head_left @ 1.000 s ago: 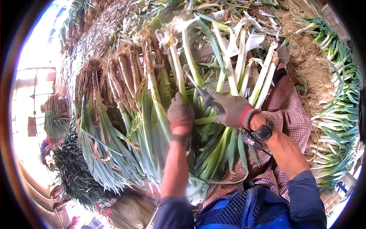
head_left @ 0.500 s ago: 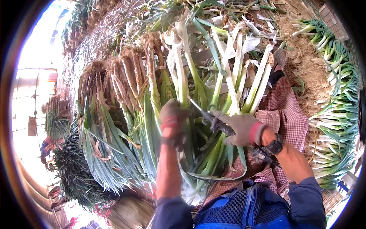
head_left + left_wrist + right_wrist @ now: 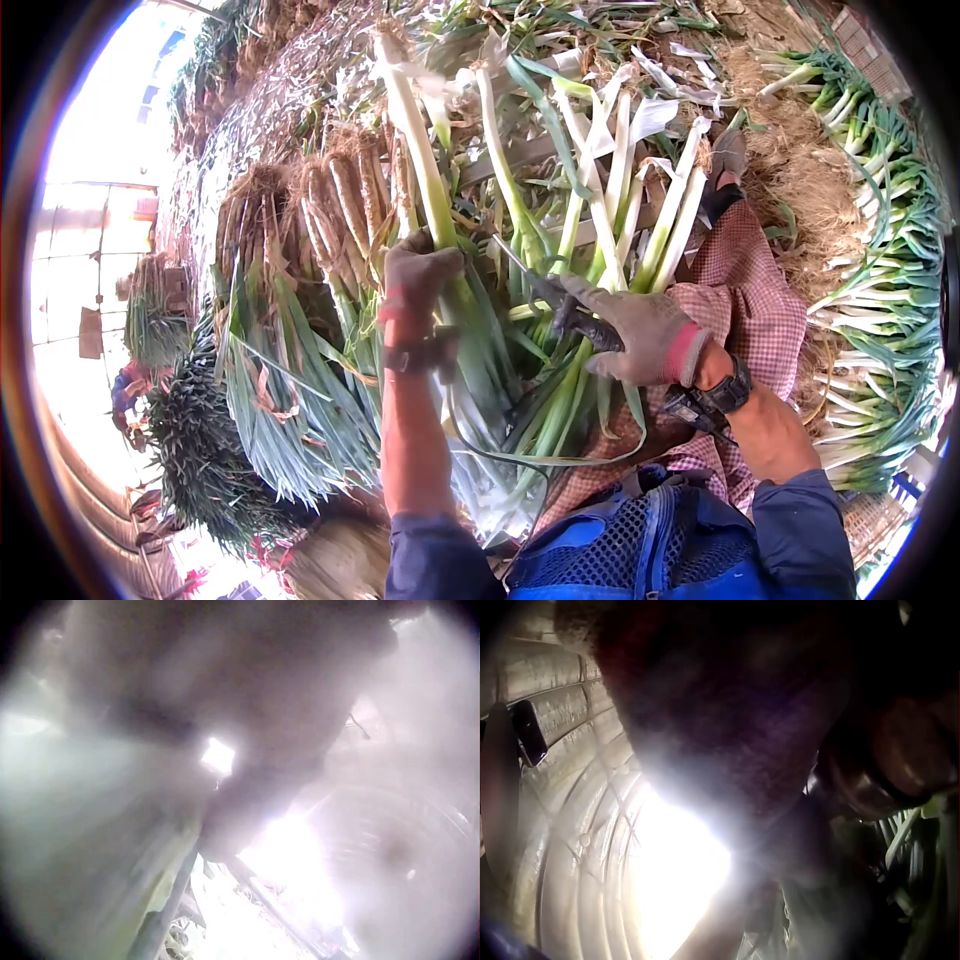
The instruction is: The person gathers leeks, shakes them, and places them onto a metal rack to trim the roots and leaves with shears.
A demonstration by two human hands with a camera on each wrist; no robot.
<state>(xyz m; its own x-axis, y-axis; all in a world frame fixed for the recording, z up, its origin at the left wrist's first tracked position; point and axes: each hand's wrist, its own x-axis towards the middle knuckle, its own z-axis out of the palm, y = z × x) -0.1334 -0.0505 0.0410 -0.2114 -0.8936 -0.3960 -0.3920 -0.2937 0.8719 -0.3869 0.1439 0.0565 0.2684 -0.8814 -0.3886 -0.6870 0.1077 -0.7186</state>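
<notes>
In the head view my gloved left hand point(image 3: 420, 275) grips a leek point(image 3: 415, 140) by its green part. The white shank points up and leans left, roots at the top, a loose pale skin hanging beside it. To the right, my gloved right hand point(image 3: 645, 335) holds a black tool point(image 3: 575, 315) with a thin metal tip, aimed up-left toward the leek's leaves. White-stemmed leeks point(image 3: 610, 190) lie right beyond the tool. Blurred dark glove point(image 3: 225, 690) and pale green leaves point(image 3: 82, 825) fill the left wrist view; the right wrist view shows mostly dark glove point(image 3: 727, 697).
Leeks with brown outer skins point(image 3: 330, 200) lie in a row at the left. Peeled skins point(image 3: 520, 30) litter the far side. A checked cloth point(image 3: 745, 270) covers my leg. More leeks point(image 3: 890, 270) line the right edge beside dry roots point(image 3: 780, 150).
My left hand has shifted left with the leek, which now leans left and shows a longer white shank. My right hand has moved slightly right and toward me with the tool.
</notes>
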